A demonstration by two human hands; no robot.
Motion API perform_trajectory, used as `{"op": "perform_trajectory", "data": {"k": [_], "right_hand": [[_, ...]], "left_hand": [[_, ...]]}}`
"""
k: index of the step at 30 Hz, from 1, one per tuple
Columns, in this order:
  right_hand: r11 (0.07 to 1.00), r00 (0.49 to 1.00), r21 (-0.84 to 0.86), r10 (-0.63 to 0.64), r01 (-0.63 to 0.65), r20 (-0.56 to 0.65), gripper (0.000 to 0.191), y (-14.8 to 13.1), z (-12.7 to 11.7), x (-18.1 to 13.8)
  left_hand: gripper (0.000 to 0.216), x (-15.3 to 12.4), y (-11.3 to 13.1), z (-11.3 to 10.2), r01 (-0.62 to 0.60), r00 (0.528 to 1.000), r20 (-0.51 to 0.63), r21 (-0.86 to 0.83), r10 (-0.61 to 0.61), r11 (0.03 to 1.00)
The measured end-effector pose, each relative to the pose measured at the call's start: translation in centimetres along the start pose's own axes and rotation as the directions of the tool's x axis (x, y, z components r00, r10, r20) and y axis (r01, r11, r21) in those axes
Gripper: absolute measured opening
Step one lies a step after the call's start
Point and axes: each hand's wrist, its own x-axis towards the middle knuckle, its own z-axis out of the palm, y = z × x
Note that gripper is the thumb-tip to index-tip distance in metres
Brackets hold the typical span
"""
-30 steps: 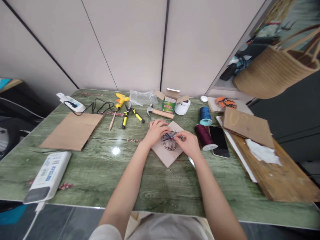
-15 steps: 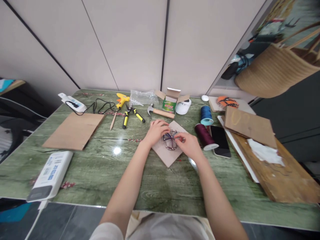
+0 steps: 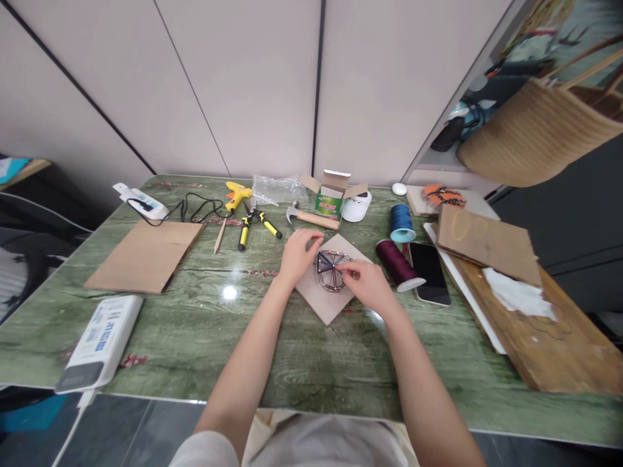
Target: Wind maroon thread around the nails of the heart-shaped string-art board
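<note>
A pale square board (image 3: 327, 312) lies cornerwise on the table. On it stands a ring of nails (image 3: 331, 288) with dark blue thread (image 3: 325, 261) strung across in spokes. My right hand (image 3: 368, 283) reaches in from the right, thumb and forefinger pinched near the middle of the ring on what looks like the thread. At the board's upper left edge is my left hand (image 3: 298, 257), fingers curled and thumb close to the forefinger. Whatever sits between those fingertips is too small to make out.
Behind the board lie a hammer (image 3: 316, 219), pliers (image 3: 244, 232), a yellow glue gun (image 3: 237, 194) and a green box (image 3: 328, 205). Rightward are a maroon thread spool (image 3: 396, 264), a blue spool (image 3: 402, 224), a phone (image 3: 430, 274) and wooden boards (image 3: 549, 337). A power bank (image 3: 100, 344) sits left.
My left hand has drawn back from the nail ring toward the upper left, uncovering more blue thread. My right hand has stayed at the ring's right side with a slight shift.
</note>
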Motion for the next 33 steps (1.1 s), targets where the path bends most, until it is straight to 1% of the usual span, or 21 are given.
{"op": "perform_trajectory", "data": {"k": [7,9,14,16,21,27,30,33], "right_hand": [[1.000,0.999,0.023,-0.021,0.019,0.048,0.032,-0.7,0.2,-0.1],[1.000,0.998,0.006,-0.031,0.031,0.048,0.032,-0.7,0.2,-0.1],[0.996,0.997,-0.063,-0.065,0.067,0.036,0.032,-0.4,0.0,-0.1],[0.993,0.997,-0.099,-0.065,0.068,0.038,0.032,-0.2,0.0,-0.1],[0.987,0.997,-0.145,-0.064,0.068,0.037,0.032,0.4,-0.2,-0.1],[0.988,0.999,-0.150,-0.029,0.025,-0.023,0.024,1.7,-0.5,0.3],[0.980,0.999,-0.200,-0.015,0.006,-0.044,0.019,2.1,-0.7,0.3],[0.961,0.998,-0.277,-0.022,0.006,-0.052,0.018,2.2,-0.6,0.2]], "left_hand": [[0.014,-0.2,0.1,0.3,0.040,0.999,0.013,-0.018,-0.039,0.999],[0.015,-0.3,0.1,0.4,0.039,0.998,0.043,-0.023,-0.038,0.999],[0.014,-0.4,0.2,0.5,0.028,0.985,0.171,-0.006,-0.026,1.000],[0.013,-0.5,0.3,0.6,0.028,0.981,0.193,-0.001,-0.027,1.000],[0.014,-0.4,0.2,0.6,0.056,0.983,0.176,-0.047,-0.047,0.997],[0.015,-0.3,0.1,0.6,0.123,0.982,0.160,-0.124,-0.102,0.985],[0.015,-0.2,0.1,0.5,0.147,0.981,0.145,-0.147,-0.126,0.978],[0.015,-0.2,0.1,0.3,0.176,0.981,0.106,-0.153,-0.161,0.972]]}}
